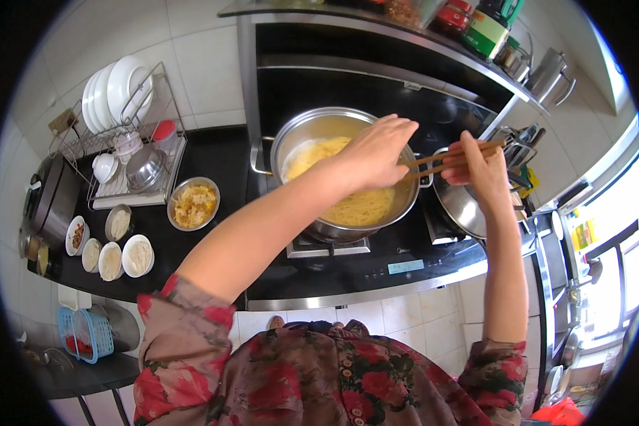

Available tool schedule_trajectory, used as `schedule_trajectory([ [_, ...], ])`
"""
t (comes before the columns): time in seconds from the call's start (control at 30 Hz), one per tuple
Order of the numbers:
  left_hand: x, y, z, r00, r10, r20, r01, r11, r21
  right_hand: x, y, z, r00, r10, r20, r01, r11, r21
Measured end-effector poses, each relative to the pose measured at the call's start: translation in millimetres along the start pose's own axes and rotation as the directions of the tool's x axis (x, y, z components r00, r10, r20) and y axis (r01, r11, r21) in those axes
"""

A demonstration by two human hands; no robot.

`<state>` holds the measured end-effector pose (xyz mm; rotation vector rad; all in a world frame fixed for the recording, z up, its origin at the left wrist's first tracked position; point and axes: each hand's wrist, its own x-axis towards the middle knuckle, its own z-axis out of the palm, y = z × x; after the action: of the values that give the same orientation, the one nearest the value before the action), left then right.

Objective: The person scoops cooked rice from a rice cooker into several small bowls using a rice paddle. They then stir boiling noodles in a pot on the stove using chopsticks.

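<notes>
A large steel pot (330,113) stands on the hob, with yellow noodles (359,209) in bubbling liquid. Over the pot's right half reaches my left hand (384,146), palm down; its fingertips are near the tips of the chopsticks, and whether it holds anything is hidden. Right of the pot, my right hand (476,162) grips a pair of wooden chopsticks (436,158), which slant left over the pot's rim. Beneath that hand lies a steel lid (460,210) on a pan at the right burner.
Left on the black counter are a steel bowl of yellow food (194,205), several small bowls of powder (138,255) and a dish rack (133,199) with white plates (118,93). Jars (452,18) stand on the shelf above. A blue basket (98,338) sits lower left.
</notes>
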<state>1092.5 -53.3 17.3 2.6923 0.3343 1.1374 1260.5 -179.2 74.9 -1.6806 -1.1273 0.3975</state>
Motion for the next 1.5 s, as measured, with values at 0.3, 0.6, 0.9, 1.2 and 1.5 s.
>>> schedule_trajectory([
  [0.3, 50, -18, 72, 0.886, -0.286, 0.364, 0.329, 0.942, -0.059, 44, 12, 18, 0.993, 0.077, 0.086, -0.091, 0.979, 0.185],
  [0.6, 11, -11, 19, 0.769, -0.414, 0.487, 0.454, 0.890, 0.039, 36, 0, 39, 0.938, 0.050, 0.343, -0.146, 0.955, 0.259],
  [0.9, 61, 30, -56, 0.963, -0.210, 0.168, 0.253, 0.918, -0.304, 23, -118, -8, 0.893, -0.401, 0.204, 0.435, 0.886, -0.160],
  [1.2, 55, -58, 8, 0.841, -0.521, 0.149, 0.532, 0.744, -0.403, 95, -41, 90, 0.919, -0.358, 0.167, 0.380, 0.917, -0.126],
  [1.5, 22, -54, 6, 0.732, -0.623, 0.278, 0.639, 0.485, -0.597, 99, -75, 103, 0.866, -0.139, 0.480, 0.249, 0.952, -0.175],
])
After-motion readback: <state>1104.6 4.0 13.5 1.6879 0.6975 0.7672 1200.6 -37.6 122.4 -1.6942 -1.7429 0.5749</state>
